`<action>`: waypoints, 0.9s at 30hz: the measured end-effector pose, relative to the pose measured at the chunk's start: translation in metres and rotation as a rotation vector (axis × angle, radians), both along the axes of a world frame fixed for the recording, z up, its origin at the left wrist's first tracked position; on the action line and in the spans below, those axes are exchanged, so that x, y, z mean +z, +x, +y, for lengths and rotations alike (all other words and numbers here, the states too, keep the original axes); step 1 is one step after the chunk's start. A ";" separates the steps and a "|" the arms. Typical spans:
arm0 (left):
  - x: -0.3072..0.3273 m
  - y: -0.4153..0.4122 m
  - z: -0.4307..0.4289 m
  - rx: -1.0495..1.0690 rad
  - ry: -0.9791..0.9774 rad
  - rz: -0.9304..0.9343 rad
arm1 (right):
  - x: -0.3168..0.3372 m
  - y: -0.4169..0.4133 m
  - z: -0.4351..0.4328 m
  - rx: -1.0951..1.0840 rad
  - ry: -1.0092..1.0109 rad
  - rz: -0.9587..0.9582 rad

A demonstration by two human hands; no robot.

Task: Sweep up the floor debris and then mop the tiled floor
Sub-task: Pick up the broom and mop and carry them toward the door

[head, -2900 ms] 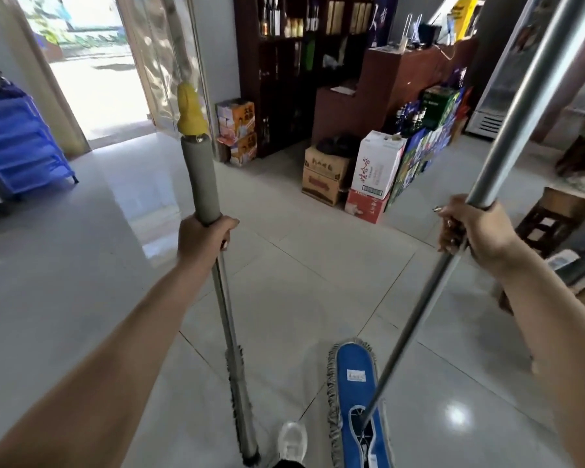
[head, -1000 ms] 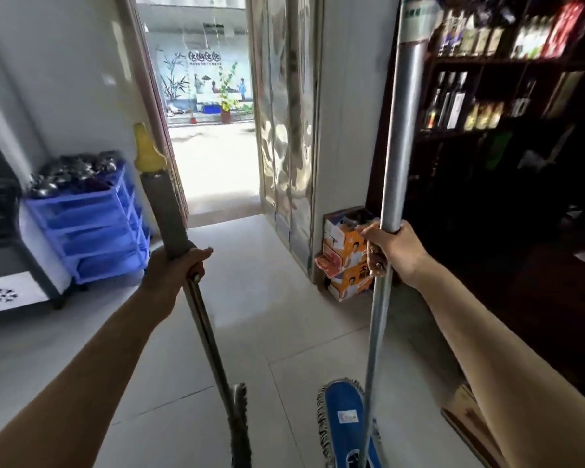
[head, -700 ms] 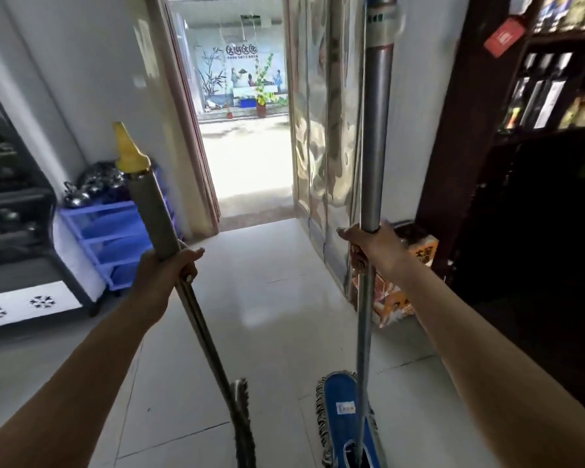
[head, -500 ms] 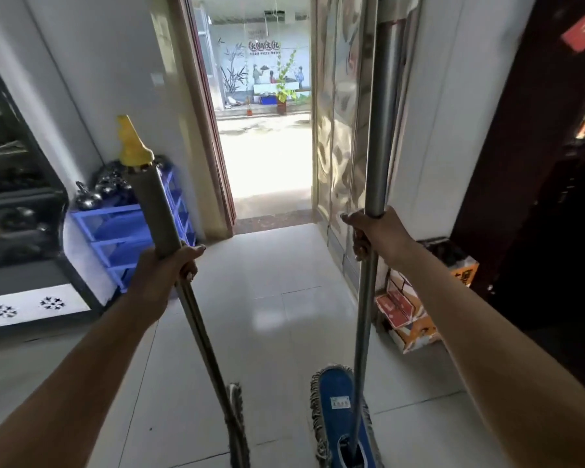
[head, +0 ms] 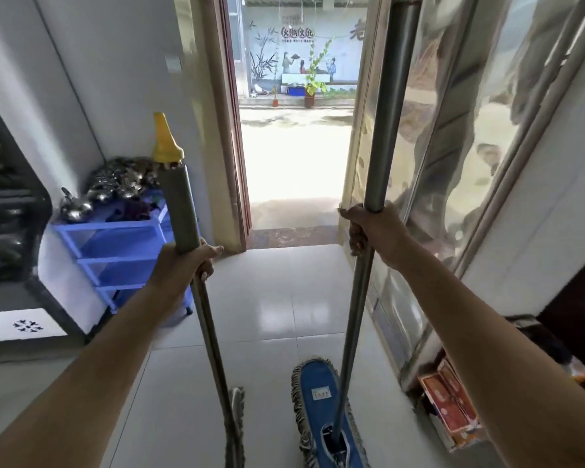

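Observation:
My left hand [head: 185, 269] grips a grey-sleeved pole with a yellow cap [head: 179, 204]; its narrow grey mop head [head: 236, 430] stands edge-on on the white tiled floor [head: 277, 309] at the bottom. My right hand [head: 368, 233] grips a second, tall metal pole [head: 384, 130]. That pole ends in a flat blue mop head [head: 321, 410] with a grey fringe, lying on the tiles at the bottom centre. Both poles stand nearly upright, side by side.
An open doorway [head: 294, 157] to a sunlit street lies straight ahead. A blue plastic rack [head: 115, 251] with metal kettles on top stands at the left wall. Clear plastic door strips [head: 453, 146] hang on the right, with orange cardboard boxes [head: 450, 407] on the floor below.
The view has swung left from the shop shelves and counter to face the doorway, and I am closer to it. Both hands keep their grips on the two poles.

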State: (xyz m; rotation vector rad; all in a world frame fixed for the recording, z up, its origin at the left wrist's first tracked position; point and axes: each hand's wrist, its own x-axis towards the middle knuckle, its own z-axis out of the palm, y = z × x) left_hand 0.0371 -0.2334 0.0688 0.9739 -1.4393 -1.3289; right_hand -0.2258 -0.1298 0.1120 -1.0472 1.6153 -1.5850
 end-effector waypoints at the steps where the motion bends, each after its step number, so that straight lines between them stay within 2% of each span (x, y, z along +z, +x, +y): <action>1: 0.003 -0.006 -0.021 0.008 -0.009 0.017 | 0.004 -0.007 -0.022 0.009 -0.012 0.008; 8: 0.007 -0.047 -0.157 0.048 -0.046 0.069 | 0.005 -0.045 -0.178 0.085 -0.046 0.109; 17: -0.001 -0.082 -0.330 0.081 -0.059 0.025 | -0.021 -0.080 -0.393 0.182 0.036 0.093; 22: -0.010 -0.089 -0.431 0.126 -0.053 0.111 | -0.027 -0.092 -0.514 0.229 0.071 0.087; 27: -0.022 -0.093 -0.540 0.076 -0.006 0.095 | -0.039 -0.092 -0.630 0.238 0.064 0.092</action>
